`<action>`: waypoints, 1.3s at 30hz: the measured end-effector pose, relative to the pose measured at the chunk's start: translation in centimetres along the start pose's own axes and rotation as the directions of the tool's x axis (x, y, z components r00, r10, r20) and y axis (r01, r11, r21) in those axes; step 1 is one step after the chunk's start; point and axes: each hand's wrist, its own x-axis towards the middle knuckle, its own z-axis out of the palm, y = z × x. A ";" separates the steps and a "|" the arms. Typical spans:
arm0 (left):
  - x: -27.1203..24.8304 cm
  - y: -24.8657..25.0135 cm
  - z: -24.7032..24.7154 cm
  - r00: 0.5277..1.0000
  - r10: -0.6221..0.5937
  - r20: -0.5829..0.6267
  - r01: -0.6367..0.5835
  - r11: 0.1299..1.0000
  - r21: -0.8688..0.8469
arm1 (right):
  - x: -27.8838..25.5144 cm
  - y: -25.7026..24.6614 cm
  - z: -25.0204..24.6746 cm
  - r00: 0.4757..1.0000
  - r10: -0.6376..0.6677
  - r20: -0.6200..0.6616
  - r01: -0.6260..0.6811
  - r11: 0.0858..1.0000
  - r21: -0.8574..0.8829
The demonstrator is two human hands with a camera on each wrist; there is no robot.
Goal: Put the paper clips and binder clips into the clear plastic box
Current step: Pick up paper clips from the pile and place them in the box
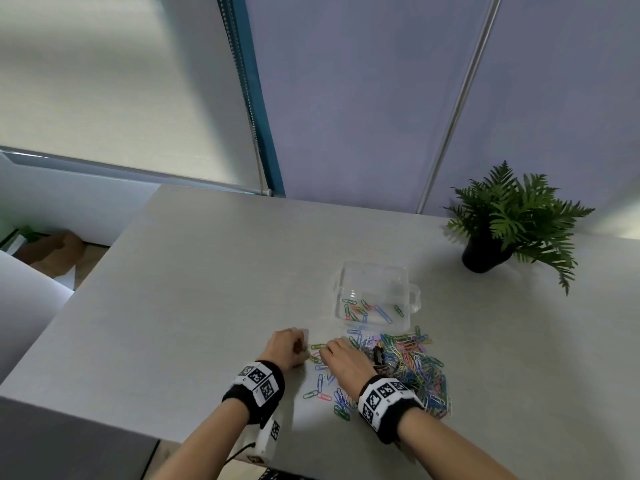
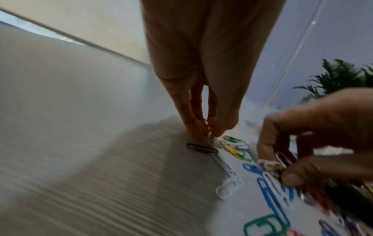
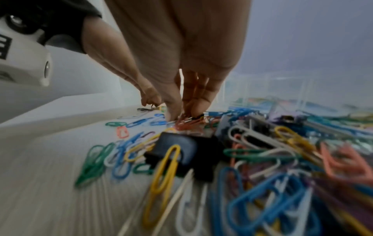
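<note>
Left hand point(image 1: 286, 348): down on the surface point(image 1: 207, 289), fingertips point(image 2: 201, 131) pinching a small bunch of paper clips, red and green showing between them.
Right hand point(image 1: 346, 358): down at the near-left edge of the pile, fingers curled, thumb and fingers gripping a few paper clips, white and yellow among them.
Paper clip pile point(image 1: 412, 365): a big tangle of coloured clips on the surface, just in front of the box and to the right of the right hand.
Stray clips point(image 1: 320, 382): scattered between the two hands and trailing back toward the wrists, blue, green, pink and white.
Binder clips point(image 1: 378, 355): black ones lying in the pile, right beside the right hand; the right wrist view has one close up with a yellow paper clip lying across it.
Clear plastic box point(image 1: 375, 275): upright and open on the surface, just beyond the pile, a thin layer of paper clips on its bottom.
Potted plant point(image 1: 512, 220): green fern in a dark pot, far right, well apart from the box.
Wristbands point(image 1: 258, 382): black with patterned white blocks, one on each wrist.
</note>
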 end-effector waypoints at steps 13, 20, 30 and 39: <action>1.2 3.3 -3.9 0.994 0.099 -0.054 -0.113 0.855 -0.506 | -1.1 5.5 -4.4 0.899 0.437 -0.020 -0.217 0.484 0.848; 5.6 10.3 -4.1 0.967 0.250 -0.048 -0.255 0.949 -0.186 | 0.4 9.3 -5.9 0.774 0.627 -0.087 -0.189 0.361 0.913; 3.3 5.6 -5.2 0.932 0.360 -0.050 -0.362 0.930 -0.054 | 0.9 9.6 -5.9 0.878 0.459 -0.133 -0.348 0.805 0.481; -4.1 -1.0 -1.1 0.988 0.019 0.156 -0.059 0.965 0.255 | -1.6 2.9 -2.3 0.978 -0.100 0.183 0.095 0.995 0.036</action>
